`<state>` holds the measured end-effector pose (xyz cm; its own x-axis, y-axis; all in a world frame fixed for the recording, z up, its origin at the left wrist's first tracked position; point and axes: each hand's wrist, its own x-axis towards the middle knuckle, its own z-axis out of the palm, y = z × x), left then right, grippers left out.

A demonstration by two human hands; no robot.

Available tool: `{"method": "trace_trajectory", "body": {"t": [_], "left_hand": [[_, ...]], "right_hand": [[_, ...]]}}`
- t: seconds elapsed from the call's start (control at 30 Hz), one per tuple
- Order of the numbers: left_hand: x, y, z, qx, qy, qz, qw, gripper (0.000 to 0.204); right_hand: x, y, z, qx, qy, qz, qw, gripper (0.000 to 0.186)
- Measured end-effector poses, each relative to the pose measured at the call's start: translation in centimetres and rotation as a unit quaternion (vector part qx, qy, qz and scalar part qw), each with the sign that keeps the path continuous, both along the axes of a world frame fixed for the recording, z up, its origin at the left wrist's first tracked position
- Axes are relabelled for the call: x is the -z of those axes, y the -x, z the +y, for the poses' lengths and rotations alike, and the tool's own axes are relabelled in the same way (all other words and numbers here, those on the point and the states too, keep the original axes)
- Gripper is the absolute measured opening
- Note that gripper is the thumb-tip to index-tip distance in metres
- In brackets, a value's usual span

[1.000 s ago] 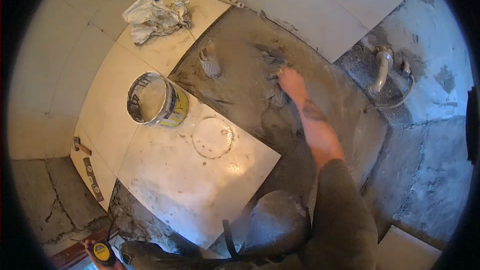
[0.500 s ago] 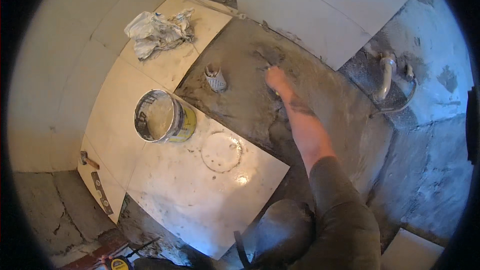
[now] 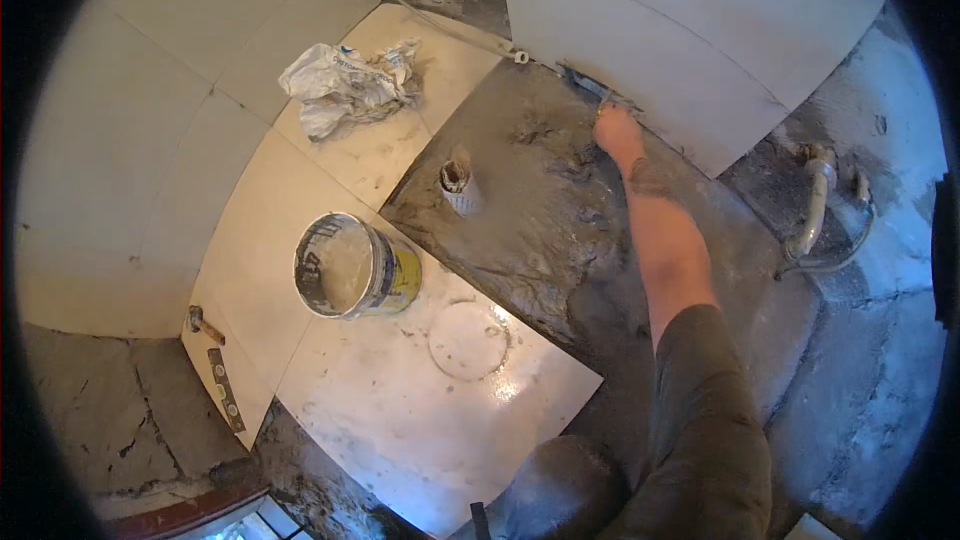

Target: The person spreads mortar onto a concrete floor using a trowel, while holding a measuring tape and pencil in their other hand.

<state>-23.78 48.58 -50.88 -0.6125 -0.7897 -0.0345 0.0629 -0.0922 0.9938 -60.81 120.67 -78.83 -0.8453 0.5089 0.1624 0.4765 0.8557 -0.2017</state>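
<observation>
Bucket (image 3: pixel 402 278) is stood upright on the pale floor tiles (image 3: pixel 400 420), left of the bare grey patch. Its outside is marked in yellow and dark; inner wall is streaked dark. A pale greyish mix (image 3: pixel 345 268) is held in it, below the rim; whether wet or set can't be told. A ring mark (image 3: pixel 468 340) is left on the tile just beside it.

Pipe stub (image 3: pixel 460 192) is set in the bare patch, wrapped in a light patterned sleeve, mouth up. Something brownish is seen in the mouth; can't be identified.

Crumpled plastic bag (image 3: pixel 350 90) is dropped on the tiles near the left wall; contents, if any, are hidden by the folds.

Right hand (image 3: pixel 618 130) is clenched around the handle end of a trowel-like tool (image 3: pixel 588 86), mostly covered by the fist. Tool is held low at the foot of the far tiled wall (image 3: pixel 640 50), at the bare patch's edge. Left hand is out of view; its state can't be told.

Hammer (image 3: pixel 207 325) and spirit level (image 3: pixel 225 390) are laid close together at far left.
</observation>
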Motion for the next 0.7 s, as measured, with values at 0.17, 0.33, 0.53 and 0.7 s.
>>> {"method": "trace_trajectory", "body": {"t": [0.17, 0.33, 0.53, 0.7], "left_hand": [[-0.1, 0.1, 1.1, 0.009, 0.000, 0.002, 1.000, 0.034], [-0.3, -0.3, 0.3, 0.022, 0.016, 0.001, 1.000, 0.035], [-1.7, -0.2, -4.4, 0.086, 0.040, 0.016, 0.995, 0.036], [-0.2, 1.9, -7.0, 0.223, 0.013, 0.037, 0.974, 0.037]], "right_hand": [[2.8, 0.2, 0.3, -0.070, -0.030, -0.047, 0.996, 0.023], [1.1, -2.1, 1.0, 0.000, 0.073, -0.105, 0.992, 0.032], [-2.3, -20.8, -3.9, -0.152, 0.149, 0.064, 0.975, 0.029], [-5.4, -38.6, -13.0, -0.133, 0.111, -0.095, 0.980, 0.035]]}}
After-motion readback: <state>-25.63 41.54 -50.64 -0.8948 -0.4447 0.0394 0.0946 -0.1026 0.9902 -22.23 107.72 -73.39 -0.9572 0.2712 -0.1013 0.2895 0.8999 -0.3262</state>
